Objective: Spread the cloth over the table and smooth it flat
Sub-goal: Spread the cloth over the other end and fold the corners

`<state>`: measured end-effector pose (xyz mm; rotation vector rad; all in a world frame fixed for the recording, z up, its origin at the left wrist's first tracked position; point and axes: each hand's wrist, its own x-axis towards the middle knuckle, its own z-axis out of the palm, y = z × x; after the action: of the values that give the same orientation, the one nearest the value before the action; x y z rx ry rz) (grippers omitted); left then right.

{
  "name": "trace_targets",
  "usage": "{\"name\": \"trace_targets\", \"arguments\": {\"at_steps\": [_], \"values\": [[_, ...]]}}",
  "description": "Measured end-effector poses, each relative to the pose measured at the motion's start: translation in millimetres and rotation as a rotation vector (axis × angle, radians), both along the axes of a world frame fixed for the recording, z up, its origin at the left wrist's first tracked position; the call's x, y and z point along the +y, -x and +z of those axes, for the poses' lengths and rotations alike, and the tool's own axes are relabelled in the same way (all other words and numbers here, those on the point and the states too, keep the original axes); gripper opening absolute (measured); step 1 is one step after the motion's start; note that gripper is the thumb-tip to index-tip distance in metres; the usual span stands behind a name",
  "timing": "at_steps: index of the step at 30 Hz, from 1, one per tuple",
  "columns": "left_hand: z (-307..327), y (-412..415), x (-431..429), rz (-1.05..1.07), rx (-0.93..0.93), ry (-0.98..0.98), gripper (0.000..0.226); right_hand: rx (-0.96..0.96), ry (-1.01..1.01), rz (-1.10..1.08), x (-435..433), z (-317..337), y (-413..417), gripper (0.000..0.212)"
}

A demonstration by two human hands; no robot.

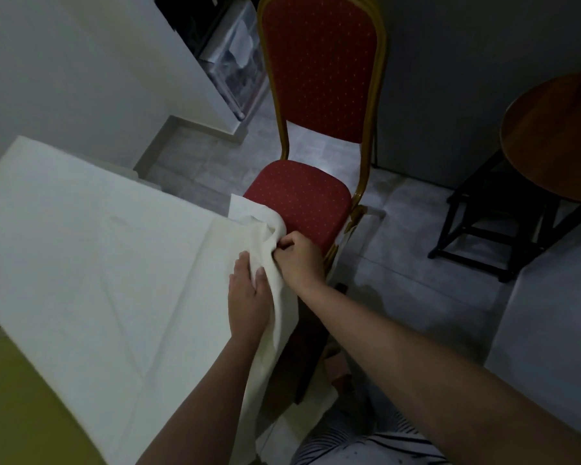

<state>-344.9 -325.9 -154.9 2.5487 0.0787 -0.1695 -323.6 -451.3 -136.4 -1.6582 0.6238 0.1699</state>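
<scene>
A white cloth (91, 263) covers most of the table and hangs over its right edge. A bare yellow strip of the table (17, 407) shows at the lower left. At the right edge the cloth is bunched into folds. My right hand (301, 260) pinches that bunched fold next to the chair seat. My left hand (249, 297) lies on the cloth at the table's edge, its thumb hooked round the hanging fold.
A red padded chair (302, 199) with a gold frame stands right against the table's edge. A round wooden table (557, 135) and a dark stool (503, 223) are at the right. Grey tiled floor (399, 283) lies between them.
</scene>
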Motion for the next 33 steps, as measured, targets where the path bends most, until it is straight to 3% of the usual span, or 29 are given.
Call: {"name": "trace_targets", "arguments": {"at_steps": [6, 12, 16, 21, 25, 28, 33], "values": [[-7.3, -2.5, 4.8, -0.025, 0.022, -0.026, 0.051, -0.166, 0.586, 0.191, 11.6, -0.3, 2.2, 0.019], [-5.8, -0.7, 2.4, 0.003, 0.013, -0.049, 0.048, -0.149, 0.686, 0.225, 16.0, -0.6, 0.8, 0.02], [-4.7, 0.2, 0.6, 0.031, 0.013, -0.036, 0.048, -0.117, 0.594, 0.187, 6.9, 1.6, 4.9, 0.014], [-3.7, 1.5, 0.7, 0.028, -0.008, -0.013, 0.047, 0.035, -0.048, 0.061, -14.6, 7.8, 21.0, 0.01], [-3.2, 3.5, 3.2, 0.041, 0.021, 0.013, 0.049, 0.05, -0.279, 0.091, -28.0, 21.8, 20.0, 0.006], [-2.2, 4.9, 3.0, 0.015, 0.014, 0.015, 0.049, 0.015, -0.282, 0.029, -36.1, 25.9, 21.0, 0.014], [0.4, 9.5, -1.0, 0.003, -0.028, 0.012, 0.048, -0.004, 0.01, -0.128, -50.2, 26.5, 35.0, 0.022]]}}
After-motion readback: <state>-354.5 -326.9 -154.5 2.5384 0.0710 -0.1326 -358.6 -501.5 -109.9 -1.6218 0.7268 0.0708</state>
